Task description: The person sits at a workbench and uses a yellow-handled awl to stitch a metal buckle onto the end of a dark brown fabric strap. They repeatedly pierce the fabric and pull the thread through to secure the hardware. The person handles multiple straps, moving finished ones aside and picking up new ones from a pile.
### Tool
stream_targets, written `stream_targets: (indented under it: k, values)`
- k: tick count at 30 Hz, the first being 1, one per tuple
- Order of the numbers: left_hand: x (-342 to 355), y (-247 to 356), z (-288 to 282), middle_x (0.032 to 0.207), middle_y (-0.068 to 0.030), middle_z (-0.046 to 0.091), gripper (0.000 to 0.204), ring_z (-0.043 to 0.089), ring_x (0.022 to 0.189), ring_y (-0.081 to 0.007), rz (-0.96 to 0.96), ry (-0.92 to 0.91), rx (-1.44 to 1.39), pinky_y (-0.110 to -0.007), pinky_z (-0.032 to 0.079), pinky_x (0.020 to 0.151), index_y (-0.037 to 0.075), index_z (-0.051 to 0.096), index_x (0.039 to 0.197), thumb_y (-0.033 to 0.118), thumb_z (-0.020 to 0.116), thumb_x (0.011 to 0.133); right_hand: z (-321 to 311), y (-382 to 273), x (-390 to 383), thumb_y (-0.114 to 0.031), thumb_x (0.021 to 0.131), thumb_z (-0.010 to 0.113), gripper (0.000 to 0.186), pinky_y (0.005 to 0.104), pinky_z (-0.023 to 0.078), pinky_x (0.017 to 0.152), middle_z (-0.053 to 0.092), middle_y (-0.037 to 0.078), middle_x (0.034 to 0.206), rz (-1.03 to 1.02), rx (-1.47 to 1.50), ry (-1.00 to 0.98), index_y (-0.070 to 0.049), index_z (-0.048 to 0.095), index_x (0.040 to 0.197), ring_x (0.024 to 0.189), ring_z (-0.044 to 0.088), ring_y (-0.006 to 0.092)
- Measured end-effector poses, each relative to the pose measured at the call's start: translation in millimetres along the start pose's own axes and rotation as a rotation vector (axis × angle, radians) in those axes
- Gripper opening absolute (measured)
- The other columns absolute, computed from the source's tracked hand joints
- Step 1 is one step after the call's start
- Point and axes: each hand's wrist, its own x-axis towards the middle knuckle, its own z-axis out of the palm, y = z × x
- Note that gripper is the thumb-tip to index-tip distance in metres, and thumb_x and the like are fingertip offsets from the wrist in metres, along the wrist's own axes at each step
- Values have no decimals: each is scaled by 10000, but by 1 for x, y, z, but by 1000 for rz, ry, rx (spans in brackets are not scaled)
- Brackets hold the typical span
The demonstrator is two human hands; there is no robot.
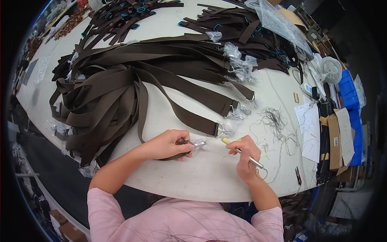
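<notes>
My left hand [171,144] is closed around the end of a dark brown webbing strap. A metal fitting [197,144] in clear plastic wrap sticks out from its fingers. To the right, my right hand [246,155] grips a slim pen-like tool [256,163], with a yellow end toward the left hand and a silver metal end behind. Its exact kind I cannot make out. Beyond both hands lies a large heap of dark brown straps [96,97]. Several strap ends fan out to the right, their metal hardware bagged in clear plastic [228,128].
Tangled loose threads [274,119] lie right of the strap ends. Red-handled snips [298,175] rest near the right edge beside paper sheets [308,129]. More straps with blue-edged buckles [137,10] are piled at the back. A white fan [331,69], cardboard [336,139] and blue bins [350,97] stand at right.
</notes>
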Motion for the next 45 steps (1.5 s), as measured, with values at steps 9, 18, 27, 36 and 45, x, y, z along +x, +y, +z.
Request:
stream_targets:
  k: [9,18,27,36,45]
  values:
    - [-4,17,3,753,-73,685,270,624,591,-107,-256,-40,-107,-253,510,544,14,609,967,270,593,1052,18,7,-1,5,939,554,193,326,466,515,639,103,759,-138,-95,-183,0,747,928,593,565,207]
    - [-4,11,1,766,-67,693,301,633,601,-115,-246,-65,-121,-270,528,559,7,607,992,300,576,1054,20,9,-1,-38,926,567,191,329,454,507,592,86,705,-149,-133,-197,-27,757,908,571,551,208]
    - [-11,13,-4,806,-83,729,268,670,662,-118,-141,14,-28,-269,547,625,20,598,1001,280,562,1051,10,6,-5,-136,965,559,230,330,446,506,565,68,679,-157,-169,-110,-57,765,899,560,548,197]
    - [-12,14,-7,851,-95,734,257,690,682,-149,-138,23,16,-293,557,655,3,617,1053,256,582,1025,12,7,-6,-167,1003,506,292,333,453,523,609,72,712,-172,-222,-201,-60,757,898,577,558,195]
    - [-13,3,-2,968,-130,695,275,651,818,-281,296,31,386,-399,500,746,28,638,1189,49,655,915,32,-1,21,-36,895,694,278,401,538,655,722,168,989,-449,-281,-325,-42,604,1157,785,664,301]
